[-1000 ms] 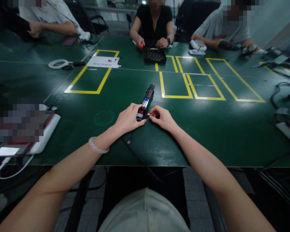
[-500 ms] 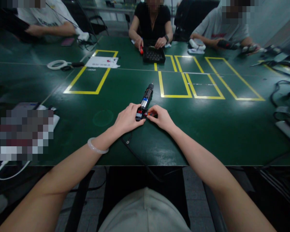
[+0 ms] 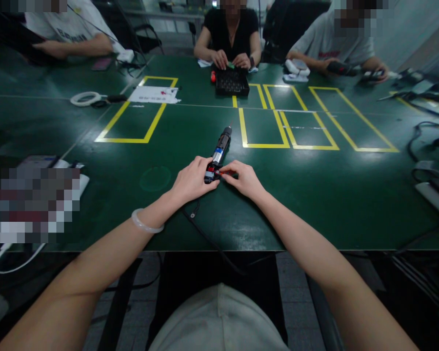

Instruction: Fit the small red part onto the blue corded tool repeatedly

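Note:
A dark, slim electric screwdriver [image 3: 221, 146] with a silver and blue section lies on the green table, its thin tip pointing away from me. My left hand [image 3: 190, 179] is wrapped round its near end, where red and grey parts show, as if the housing is open there. Against the right side of that end, my right hand [image 3: 244, 177] pinches a small, slim red-orange piece [image 3: 228, 172]; its kind is too small to make out. From under my left hand a black cable [image 3: 205, 231] with a small metal ring terminal [image 3: 192, 215] runs over the table's near edge.
Yellow tape rectangles [image 3: 265, 145] mark the table. Across from me, a person's hands hold a small green piece above a black tray [image 3: 232, 83]. Further left lie a white sheet [image 3: 153, 94] and a white ring [image 3: 85, 99]. Cables [image 3: 420, 141] crowd the right side.
My right fingers and the red-orange piece have shifted slightly at the screwdriver; my left hand keeps its hold. Across the table, the person's hands have come together above the tray.

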A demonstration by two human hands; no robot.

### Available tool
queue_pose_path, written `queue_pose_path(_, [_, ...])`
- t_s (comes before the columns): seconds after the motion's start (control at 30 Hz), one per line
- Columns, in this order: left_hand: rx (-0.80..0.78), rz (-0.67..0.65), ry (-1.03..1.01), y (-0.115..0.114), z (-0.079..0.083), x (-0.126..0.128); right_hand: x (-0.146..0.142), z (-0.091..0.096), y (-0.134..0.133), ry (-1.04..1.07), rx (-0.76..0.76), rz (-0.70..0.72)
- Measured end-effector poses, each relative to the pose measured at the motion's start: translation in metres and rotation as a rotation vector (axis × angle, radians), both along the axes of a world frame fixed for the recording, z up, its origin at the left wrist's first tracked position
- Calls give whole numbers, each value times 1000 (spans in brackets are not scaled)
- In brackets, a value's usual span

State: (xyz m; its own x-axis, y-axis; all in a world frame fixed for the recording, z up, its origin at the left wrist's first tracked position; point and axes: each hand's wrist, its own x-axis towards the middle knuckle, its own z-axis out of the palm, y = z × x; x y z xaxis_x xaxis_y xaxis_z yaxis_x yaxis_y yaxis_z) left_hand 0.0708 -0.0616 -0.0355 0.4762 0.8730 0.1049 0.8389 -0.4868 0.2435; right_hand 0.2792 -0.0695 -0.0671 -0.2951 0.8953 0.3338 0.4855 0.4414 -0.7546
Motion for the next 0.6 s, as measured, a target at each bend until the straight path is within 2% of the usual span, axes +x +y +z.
queue_pose_path(0.33, [55, 66, 3, 1, -3, 11, 1, 1, -2, 99, -13, -26])
queue_pose_path(0.6, [72, 89, 64, 1, 0, 14, 3, -1, -1, 99, 12, 21])
